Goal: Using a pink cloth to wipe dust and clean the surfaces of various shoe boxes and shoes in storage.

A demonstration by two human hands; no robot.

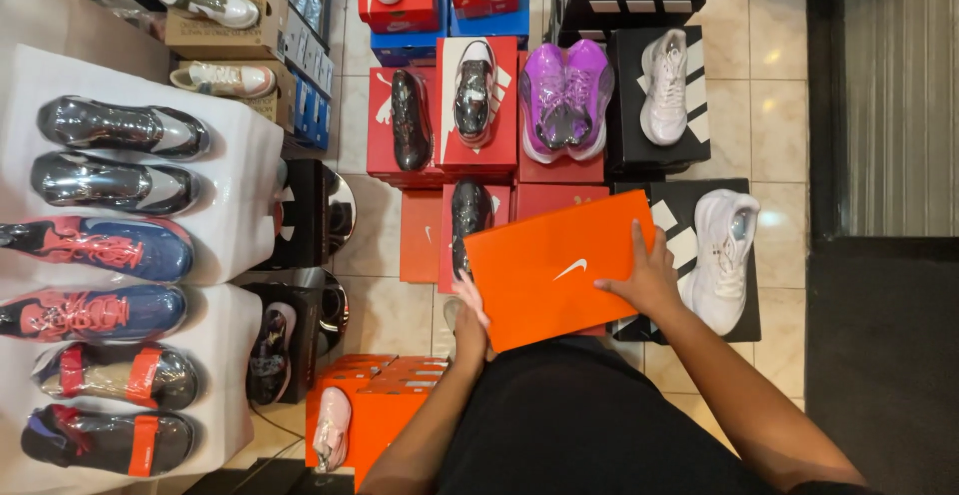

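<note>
Two hands on one orange shoebox, held tilted over the floor display in front of the person's dark-clothed body. Right hand lies flat on the lid near the box's right edge, fingers spread, thumb out, pressing rather than wrapping. Left hand grips the lower left corner from below; fingers are mostly hidden under the box, so how far they curl can't be told. Box is off the stack, hovering above the red shoeboxes with a black wrapped shoe just beside its left edge. White sneaker on a black box sits just right of the right hand. Purple wrapped pair further up. Step looks like carrying or positioning the closed box. Any next move calls for keeping both grips steady and staying off the black shoe and the white sneaker on either side.
</note>
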